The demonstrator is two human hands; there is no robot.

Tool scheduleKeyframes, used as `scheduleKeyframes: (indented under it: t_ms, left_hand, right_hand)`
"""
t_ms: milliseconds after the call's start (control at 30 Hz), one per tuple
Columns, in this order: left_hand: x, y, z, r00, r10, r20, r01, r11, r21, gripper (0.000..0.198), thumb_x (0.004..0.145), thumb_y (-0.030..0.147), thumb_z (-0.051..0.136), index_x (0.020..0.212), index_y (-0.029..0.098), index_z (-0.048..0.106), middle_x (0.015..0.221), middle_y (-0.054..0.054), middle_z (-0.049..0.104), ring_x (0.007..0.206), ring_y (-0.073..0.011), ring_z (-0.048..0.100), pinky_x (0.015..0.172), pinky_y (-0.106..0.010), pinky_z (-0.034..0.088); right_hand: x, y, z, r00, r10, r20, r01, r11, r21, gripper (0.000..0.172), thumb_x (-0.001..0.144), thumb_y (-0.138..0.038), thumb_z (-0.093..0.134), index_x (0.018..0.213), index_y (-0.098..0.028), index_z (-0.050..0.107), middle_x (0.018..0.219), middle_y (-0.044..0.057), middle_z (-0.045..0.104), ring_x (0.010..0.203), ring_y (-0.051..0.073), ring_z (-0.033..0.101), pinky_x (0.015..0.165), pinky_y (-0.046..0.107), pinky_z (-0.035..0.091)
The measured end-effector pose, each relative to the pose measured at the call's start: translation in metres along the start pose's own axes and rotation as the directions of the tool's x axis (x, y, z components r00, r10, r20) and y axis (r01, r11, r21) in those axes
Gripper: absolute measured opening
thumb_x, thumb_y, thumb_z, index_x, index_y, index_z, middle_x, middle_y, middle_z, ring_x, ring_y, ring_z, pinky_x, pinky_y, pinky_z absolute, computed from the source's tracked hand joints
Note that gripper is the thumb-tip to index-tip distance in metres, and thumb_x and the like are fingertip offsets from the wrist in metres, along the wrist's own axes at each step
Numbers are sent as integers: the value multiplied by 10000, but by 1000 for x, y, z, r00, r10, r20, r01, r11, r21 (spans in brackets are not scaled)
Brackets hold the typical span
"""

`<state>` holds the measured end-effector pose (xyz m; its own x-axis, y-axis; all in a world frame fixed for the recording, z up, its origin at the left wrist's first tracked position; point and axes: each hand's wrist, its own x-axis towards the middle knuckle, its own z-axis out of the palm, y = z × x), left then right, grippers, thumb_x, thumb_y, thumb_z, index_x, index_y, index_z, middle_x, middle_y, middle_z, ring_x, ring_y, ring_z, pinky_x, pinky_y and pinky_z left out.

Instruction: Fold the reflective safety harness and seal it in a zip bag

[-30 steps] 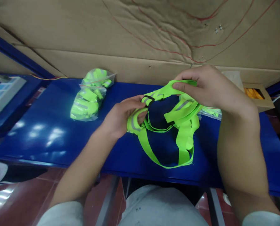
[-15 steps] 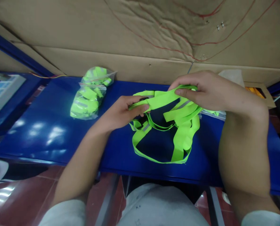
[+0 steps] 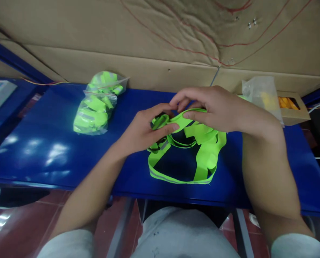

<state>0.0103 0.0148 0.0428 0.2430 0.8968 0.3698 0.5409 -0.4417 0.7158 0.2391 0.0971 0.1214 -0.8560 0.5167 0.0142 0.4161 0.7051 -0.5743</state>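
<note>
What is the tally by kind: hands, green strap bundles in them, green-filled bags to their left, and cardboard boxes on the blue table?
Hands: 2 (left hand, right hand)
Green strap bundle: 1
Green-filled bags: 2
Cardboard box: 1
Total: 6

"What is carrying the things?"
"A glossy blue table (image 3: 49, 114) is carrying them, its left part reflecting pale light."
"What is lying toward the back left?"
"Two clear bags are lying there, both showing bright green material: the front bag (image 3: 91, 116) is touching the rear bag (image 3: 106, 80)."
"And nearer the middle?"
"Green straps (image 3: 205, 157) are resting there, their lower loop spreading toward the near edge."
"The back right?"
"A cardboard box (image 3: 296, 118) is sitting there, yellow contents (image 3: 289, 103) showing through its opening. A translucent plastic bag (image 3: 258, 93) is overlapping its left end."
</note>
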Motion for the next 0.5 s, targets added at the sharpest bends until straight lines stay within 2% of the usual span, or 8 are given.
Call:
scheduleKeyframes:
  t_ms: [100, 200, 333, 433, 500]
  left_hand:
    - [0, -1, -6, 989, -2, -145, 15, 996, 85, 158, 991, 420, 736, 1005, 268, 777, 961, -17, 775, 859, -210, 710, 825, -363, 537]
    - [2, -7, -10, 930, 131, -343, -63, 977, 204, 66, 949, 332, 791, 918, 276, 773, 875, 8, 759, 779, -181, 675, 740, -351, 499]
    - [3, -20, -19, 766, 260, -587, -57, 938, 341, 63, 918, 286, 830, 906, 262, 773, 826, 20, 712, 778, -165, 628, 745, -343, 444]
    - [2, -28, -29, 636, 282, -719, 7, 929, 370, 71, 921, 272, 826, 943, 222, 780, 845, 8, 679, 852, -175, 616, 835, -342, 427]
    - [2, -31, -34, 555, 288, -780, 20, 933, 359, 152, 963, 324, 786, 965, 173, 764, 877, -10, 642, 897, -179, 593, 910, -341, 426]
  right_hand:
    - [5, 8, 6, 999, 11, -41, -9, 999, 41, 377, 961, -232, 650, 1325, -322, 679, 1321, 0, 772, 1180, 230, 724, 977, 349, 570]
    - [9, 16, 11, 999, 10, -36, -12, 999, -44, 399, 924, -205, 693, 1309, -311, 695, 1275, 10, 789, 1150, 252, 735, 957, 366, 569]
    - [10, 26, 11, 996, 55, -69, -65, 986, -154, 281, 922, -160, 668, 1163, -289, 730, 1098, 16, 820, 1029, 261, 757, 879, 366, 553]
    - [11, 32, 8, 987, 91, -129, -104, 989, -101, 263, 901, -99, 627, 1057, -286, 726, 1023, 8, 819, 979, 242, 758, 809, 348, 542]
    - [11, 34, 6, 985, 121, -126, -125, 992, -24, 279, 877, -58, 604, 1009, -277, 714, 991, 3, 812, 956, 228, 756, 774, 337, 535]
